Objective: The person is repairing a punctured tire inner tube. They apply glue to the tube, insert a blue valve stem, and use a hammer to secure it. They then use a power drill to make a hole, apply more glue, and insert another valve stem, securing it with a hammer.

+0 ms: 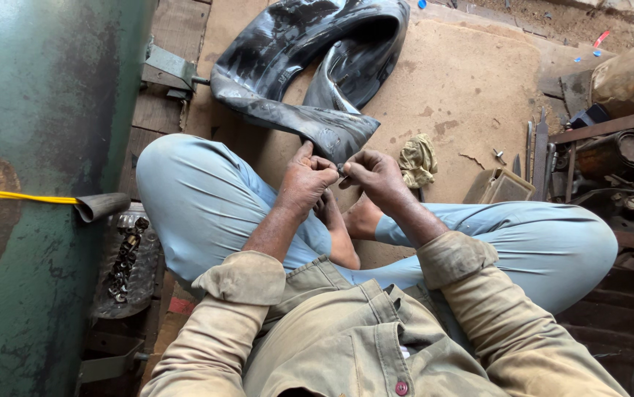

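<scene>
Both hands, left hand (306,179) and right hand (374,174), pinched together on the near tip of the black inner tube (309,70) (limp, folded), its length running straight ahead, neither hand nearer.

Workshop floor clutter around a seated person

A large green tank (45,184) fills the left side, with a yellow hose (15,195) ending in a dark nozzle (104,206) against it. Below the nozzle sits a clear container (127,265) of what may be small metal parts. A crumpled yellowish rag (417,160) lies on the brown board (464,81). To the right, long metal tools (537,151) lie beside a small open box (499,187), near a dark wooden shelf (611,125).
</scene>
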